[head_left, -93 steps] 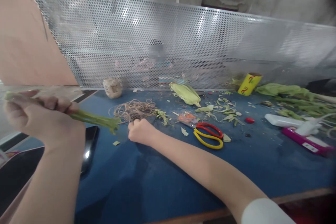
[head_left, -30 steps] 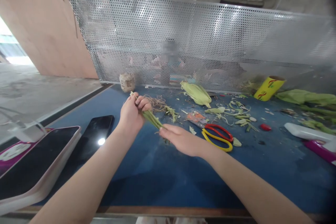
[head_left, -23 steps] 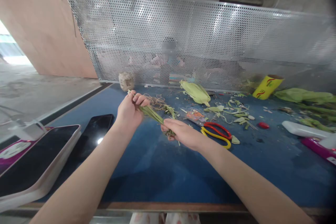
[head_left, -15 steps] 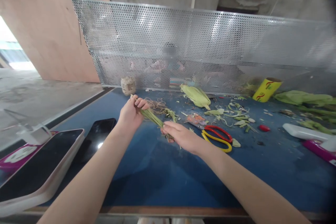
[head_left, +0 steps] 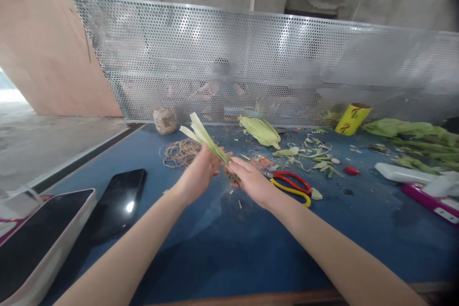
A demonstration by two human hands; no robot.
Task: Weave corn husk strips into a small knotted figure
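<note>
A bundle of long green husk-like strips (head_left: pixel 201 134) slants between my hands over the table, its pale flat ends fanned out toward the upper left. My left hand (head_left: pixel 197 174) is loosely closed around the middle of the bundle, its fingers partly behind it. With thumb and fingers pinched, my right hand (head_left: pixel 249 179) grips the lower end, where a darker, rough clump shows below the fingers. Tangled brown twine (head_left: pixel 179 153) lies just beyond my left hand. Scissors with red and yellow handles (head_left: pixel 292 182) rest by my right hand, their blades partly hidden.
Across the blue table (head_left: pixel 222 248) lie an ear of corn in its husk (head_left: pixel 260 131), plant scraps (head_left: pixel 322 158) and a yellow tube (head_left: pixel 353 119). A twine ball (head_left: pixel 165 120) stands at the back left, before a perforated metal screen (head_left: pixel 172 48). Phones (head_left: pixel 122 196) lie at left.
My left hand has slid down from the bundle's upper end toward my right hand, and the pale ends now fan out freely. The view has shifted slightly to the right.
</note>
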